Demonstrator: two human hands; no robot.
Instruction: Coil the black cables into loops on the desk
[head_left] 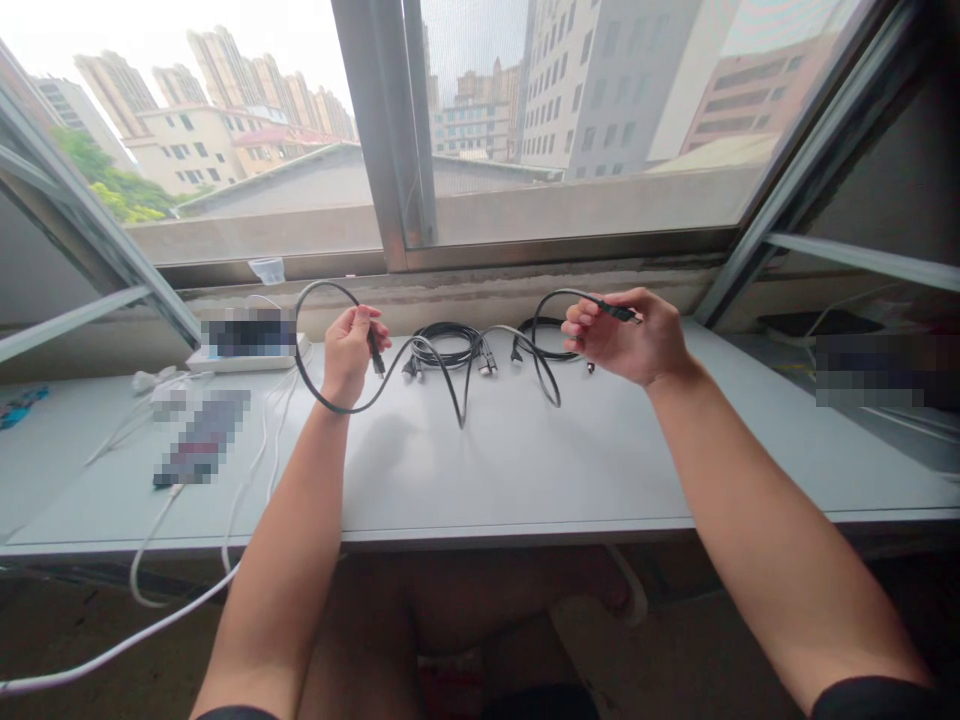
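Note:
A dark cable (pixel 450 388) hangs in loose waves above the table between my two hands. My left hand (pixel 351 350) pinches it near one end, whose black plug points down below the fingers. My right hand (pixel 634 335) is closed on the other end, where a black plug (pixel 619 311) lies across the thumb and fingers. Behind the cable, a coiled black cable (pixel 448 330) with several connectors lies on the table. A second coiled cable (pixel 551 350) rests to its right, partly covered by my right hand.
The white table (pixel 517 480) stands against a window (pixel 405 200). At the left are a white power strip (pixel 240 358), white adapters (pixel 161 385), a blurred-out phone-like object (pixel 206 435) and white cords (pixel 259 465). A small clear cup (pixel 268 270) sits by the sill. Metal frames (pixel 780 150) rise at both sides.

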